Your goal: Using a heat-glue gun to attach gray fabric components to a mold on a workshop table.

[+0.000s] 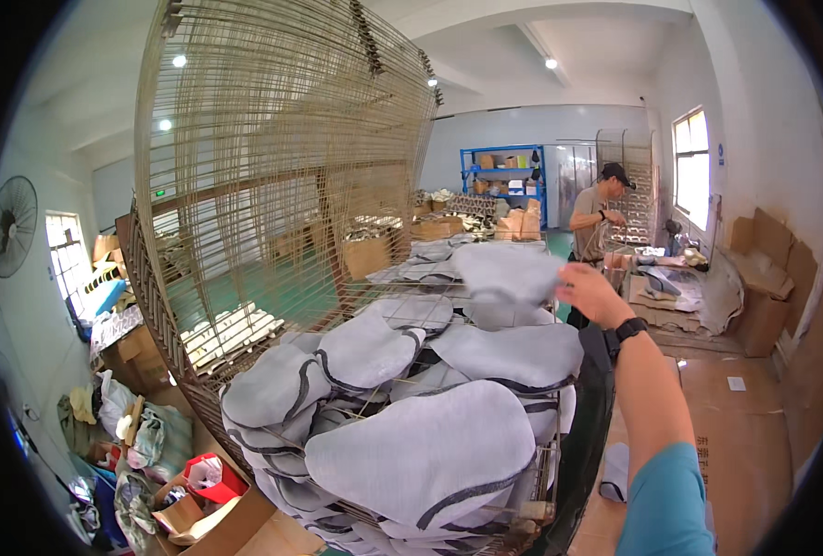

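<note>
My right hand (589, 295) reaches in from the lower right, a dark watch on its wrist. Its fingers are closed on the right edge of a light grey fabric piece (507, 276), which is slightly blurred and raised over the pile. Below it, many similar curved pieces with black edging lie overlapping on a wire rack (365, 405); a large piece (425, 449) is on top at the near side. Other grey pieces (430, 269) lie beyond the held one. My left hand is out of the picture.
Raised wire rack layers (282, 148) stand tilted up at the left. A person (592, 218) in a cap works at the far right, by a bench (671, 310). Flattened cardboard (708, 426) lies at right; an open carton (217, 528) stands lower left.
</note>
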`<state>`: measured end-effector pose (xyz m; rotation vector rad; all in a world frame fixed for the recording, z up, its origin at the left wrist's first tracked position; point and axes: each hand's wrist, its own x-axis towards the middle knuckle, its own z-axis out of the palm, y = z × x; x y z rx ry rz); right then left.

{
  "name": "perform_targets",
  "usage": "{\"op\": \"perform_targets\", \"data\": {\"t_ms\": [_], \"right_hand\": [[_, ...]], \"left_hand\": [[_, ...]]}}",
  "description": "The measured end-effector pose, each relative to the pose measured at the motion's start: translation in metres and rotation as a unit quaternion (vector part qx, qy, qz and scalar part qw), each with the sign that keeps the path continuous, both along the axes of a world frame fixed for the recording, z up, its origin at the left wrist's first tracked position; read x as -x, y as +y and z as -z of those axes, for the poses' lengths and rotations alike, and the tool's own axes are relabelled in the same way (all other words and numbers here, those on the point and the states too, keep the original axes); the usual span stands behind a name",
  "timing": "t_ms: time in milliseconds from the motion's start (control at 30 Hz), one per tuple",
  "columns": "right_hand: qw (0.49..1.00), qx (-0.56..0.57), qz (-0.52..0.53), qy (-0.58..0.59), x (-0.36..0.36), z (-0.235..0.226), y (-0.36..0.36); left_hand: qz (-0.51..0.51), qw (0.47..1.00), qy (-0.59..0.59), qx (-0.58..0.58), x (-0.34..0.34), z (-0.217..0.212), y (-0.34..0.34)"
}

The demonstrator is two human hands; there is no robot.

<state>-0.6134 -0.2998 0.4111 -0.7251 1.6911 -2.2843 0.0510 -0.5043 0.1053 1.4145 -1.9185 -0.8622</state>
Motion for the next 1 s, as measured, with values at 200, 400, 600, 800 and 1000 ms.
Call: {"op": "perform_targets", "data": {"t_ms": [200,400,600,800,1000], "right_hand": [[0.997,-0.016,0.079,-0.013,0.008,0.046,0.019],[0.936,0.130,0.276,-0.175,0.002,0.267,0.154],[0.730,0.003,0.498,-0.468,-0.110,0.533,0.260],[0.735,-0.074,0.484,-0.470,-0.102,0.642,0.329],[0.781,-0.051,0.462,-0.417,-0.037,0.644,0.318]], "left_hand": [[-0.027,0.997,0.024,-0.066,0.006,0.011,-0.001],[0.085,0.996,-0.004,0.005,0.010,0.061,-0.020],[0.124,0.986,-0.101,-0.055,0.035,0.106,-0.034],[0.128,0.976,-0.158,-0.082,0.040,0.116,-0.037],[0.081,0.978,-0.167,-0.098,-0.007,0.145,-0.030]]}}
